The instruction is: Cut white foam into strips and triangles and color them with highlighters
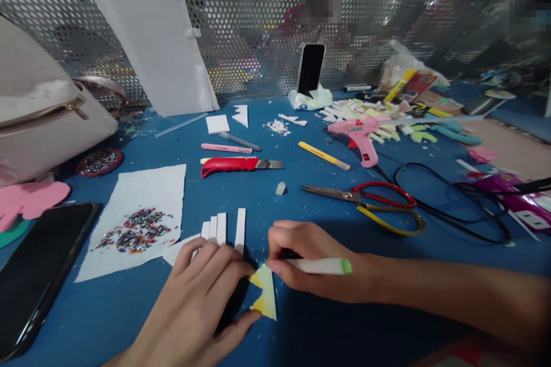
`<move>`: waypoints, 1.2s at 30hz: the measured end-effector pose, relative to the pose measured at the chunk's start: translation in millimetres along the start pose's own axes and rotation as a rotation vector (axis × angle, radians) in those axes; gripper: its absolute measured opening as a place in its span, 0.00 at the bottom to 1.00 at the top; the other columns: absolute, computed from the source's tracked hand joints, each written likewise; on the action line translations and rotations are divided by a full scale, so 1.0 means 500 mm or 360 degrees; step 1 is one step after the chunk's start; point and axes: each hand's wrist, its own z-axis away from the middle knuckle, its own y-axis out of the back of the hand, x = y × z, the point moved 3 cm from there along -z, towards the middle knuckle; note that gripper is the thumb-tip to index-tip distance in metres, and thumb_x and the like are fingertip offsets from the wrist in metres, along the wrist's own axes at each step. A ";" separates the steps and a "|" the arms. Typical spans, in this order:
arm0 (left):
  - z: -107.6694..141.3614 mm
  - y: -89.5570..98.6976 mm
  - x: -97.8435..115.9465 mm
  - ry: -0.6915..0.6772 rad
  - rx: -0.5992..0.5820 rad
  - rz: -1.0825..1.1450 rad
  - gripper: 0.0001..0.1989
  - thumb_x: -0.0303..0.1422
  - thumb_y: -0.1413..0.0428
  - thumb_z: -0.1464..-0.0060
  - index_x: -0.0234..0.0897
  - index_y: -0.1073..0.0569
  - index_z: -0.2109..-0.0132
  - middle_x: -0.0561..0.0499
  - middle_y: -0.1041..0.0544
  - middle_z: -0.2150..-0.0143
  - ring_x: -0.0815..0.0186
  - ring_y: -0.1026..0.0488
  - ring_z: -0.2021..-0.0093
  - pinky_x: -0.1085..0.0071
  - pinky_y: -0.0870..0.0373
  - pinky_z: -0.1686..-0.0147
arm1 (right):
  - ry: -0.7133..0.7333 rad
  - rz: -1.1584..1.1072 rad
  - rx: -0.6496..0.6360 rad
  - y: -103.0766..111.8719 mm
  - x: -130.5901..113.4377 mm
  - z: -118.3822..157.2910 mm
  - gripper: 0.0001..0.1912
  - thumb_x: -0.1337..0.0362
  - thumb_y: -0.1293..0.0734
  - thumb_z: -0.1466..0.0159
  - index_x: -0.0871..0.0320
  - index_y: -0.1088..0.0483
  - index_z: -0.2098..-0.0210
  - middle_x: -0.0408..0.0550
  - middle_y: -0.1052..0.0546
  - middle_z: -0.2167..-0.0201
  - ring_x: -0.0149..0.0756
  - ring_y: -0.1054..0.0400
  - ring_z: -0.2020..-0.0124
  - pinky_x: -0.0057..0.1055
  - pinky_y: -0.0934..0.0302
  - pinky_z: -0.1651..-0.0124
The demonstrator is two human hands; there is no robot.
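White with a green end, a marker point(318, 265) sits in the person's right hand point(312, 258), its grip closed around the barrel, forearm extending from the right. The left hand point(204, 292) lies palm down, grip spread, thumb and forefinger touching a notched yellow-green piece point(267, 292) on the blue counter point(249, 192), between both hands.

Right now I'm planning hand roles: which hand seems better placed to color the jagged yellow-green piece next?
Right, most likely: the right hand holds the green-ended marker at the jagged piece, while the left hand touches its spiky side.
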 end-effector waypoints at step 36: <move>0.001 0.002 0.003 0.0037 -0.0013 -0.0087 0.14 0.41 0.38 0.40 0.43 0.30 0.51 0.51 0.24 0.54 0.57 0.30 0.55 0.58 0.43 0.46 | 0.0007 -0.0084 0.0114 0.009 -0.005 -0.002 0.11 0.64 0.37 0.33 0.58 0.38 0.71 0.40 0.33 0.74 0.28 0.40 0.73 0.25 0.48 0.70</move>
